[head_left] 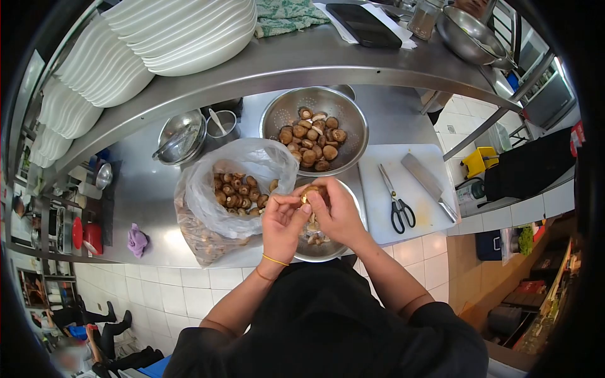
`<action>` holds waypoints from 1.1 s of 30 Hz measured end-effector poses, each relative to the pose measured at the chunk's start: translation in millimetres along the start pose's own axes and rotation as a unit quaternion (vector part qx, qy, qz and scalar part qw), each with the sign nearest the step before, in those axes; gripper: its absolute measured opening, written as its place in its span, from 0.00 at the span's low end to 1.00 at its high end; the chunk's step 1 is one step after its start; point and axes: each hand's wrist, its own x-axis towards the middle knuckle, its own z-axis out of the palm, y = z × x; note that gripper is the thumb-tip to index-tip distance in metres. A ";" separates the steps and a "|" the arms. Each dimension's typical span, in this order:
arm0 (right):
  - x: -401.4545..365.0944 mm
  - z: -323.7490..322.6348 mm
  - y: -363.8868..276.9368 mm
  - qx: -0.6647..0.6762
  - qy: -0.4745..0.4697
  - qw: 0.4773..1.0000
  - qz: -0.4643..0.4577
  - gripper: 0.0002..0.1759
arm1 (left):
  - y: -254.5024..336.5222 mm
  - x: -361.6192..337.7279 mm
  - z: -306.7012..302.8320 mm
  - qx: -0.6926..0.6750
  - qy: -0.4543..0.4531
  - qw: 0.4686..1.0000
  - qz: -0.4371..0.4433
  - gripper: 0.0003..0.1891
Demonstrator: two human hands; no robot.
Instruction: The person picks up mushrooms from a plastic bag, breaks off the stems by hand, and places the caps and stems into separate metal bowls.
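We observe a white cutting board [372, 208], black-handled scissors [396, 205], a purple cloth [137, 240], and a green-and-white patterned towel [287, 17].

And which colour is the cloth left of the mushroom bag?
The cloth is light purple, seen in the head view.

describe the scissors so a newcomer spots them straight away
On the right of the steel counter is a white cutting board. The scissors lie on its left half, blades pointing to the far edge. Their black looped handles set them apart from the broad-bladed knife beside them.
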 end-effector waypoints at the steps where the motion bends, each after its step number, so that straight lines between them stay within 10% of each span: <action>1: 0.1 0.7 1.7 0.008 -0.023 1.000 0.010 0.15 | 2.9 0.4 2.4 -0.033 0.006 0.999 -0.010 0.14; 20: -5.9 -2.3 18.4 0.015 -0.008 0.996 -0.082 0.19 | -8.6 10.6 8.8 0.106 0.058 0.993 -0.008 0.12; 33: -30.1 -26.3 58.8 -0.296 -0.058 0.943 -0.140 0.15 | -62.4 -0.4 42.7 0.110 0.206 0.972 -0.009 0.10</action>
